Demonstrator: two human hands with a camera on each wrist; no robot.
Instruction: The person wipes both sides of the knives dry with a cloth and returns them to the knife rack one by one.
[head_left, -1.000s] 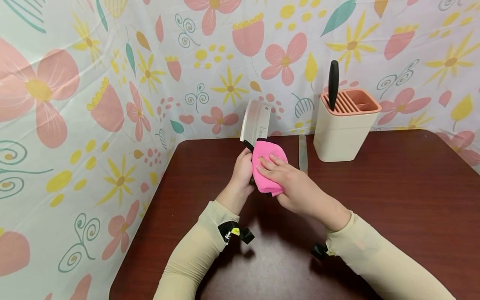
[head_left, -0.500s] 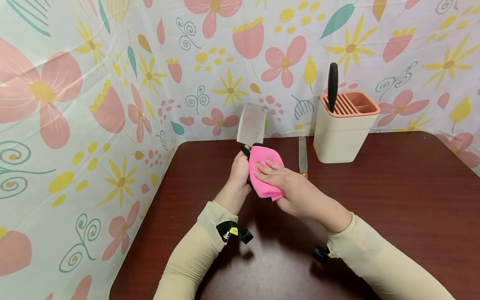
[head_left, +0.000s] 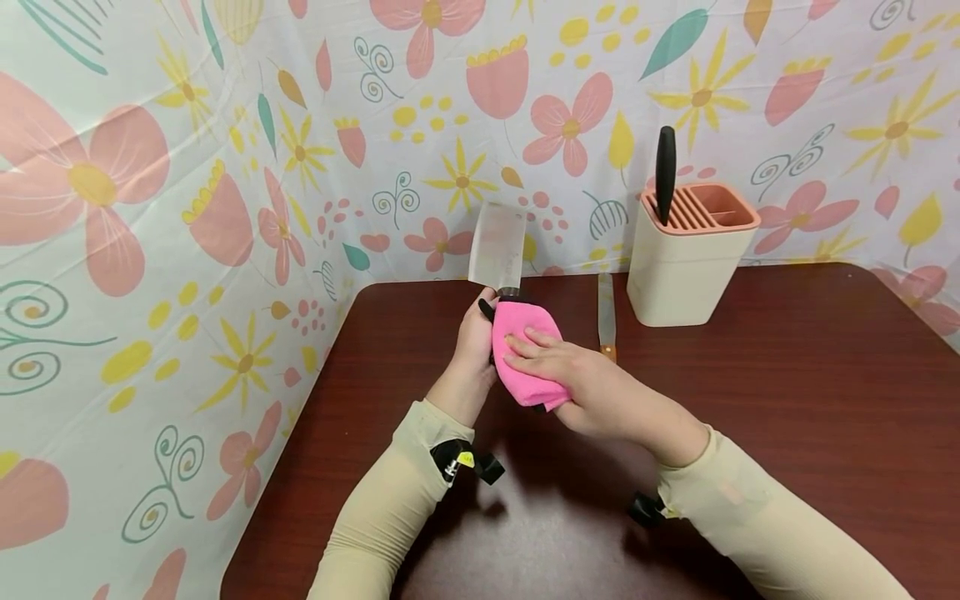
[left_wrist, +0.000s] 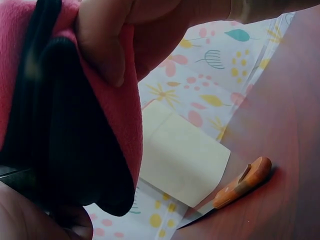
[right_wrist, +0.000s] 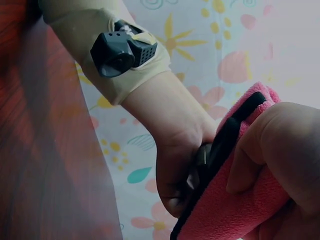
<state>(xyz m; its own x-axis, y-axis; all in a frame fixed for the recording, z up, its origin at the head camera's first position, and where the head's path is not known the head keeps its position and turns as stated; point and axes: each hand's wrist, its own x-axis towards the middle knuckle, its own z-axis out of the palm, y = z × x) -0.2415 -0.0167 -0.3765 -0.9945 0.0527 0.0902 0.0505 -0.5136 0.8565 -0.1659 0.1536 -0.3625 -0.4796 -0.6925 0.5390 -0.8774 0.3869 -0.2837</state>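
While the left hand [head_left: 472, 337] grips the cleaver [head_left: 498, 242] — blade [head_left: 497, 258] uncovered — the right hand [head_left: 596, 383] pinches a pink cloth [head_left: 519, 321].

Head cam: highest & farthest, looks fwd/down over most of table [head_left: 795, 400], incl. block [head_left: 675, 279]. L wrist cam [right_wrist: 114, 56]: v. close, tilted, past cloth [left_wrist: 122, 120] twd block. R wrist cam [head_left: 645, 509]: close, faces L hand [right_wrist: 175, 167]. All 3 share cloth.

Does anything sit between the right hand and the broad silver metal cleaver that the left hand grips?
Yes: the pink plush cloth with black edging lies between the right hand and the handle end of the cleaver. Nothing visible stands in front of the blade in the head view.
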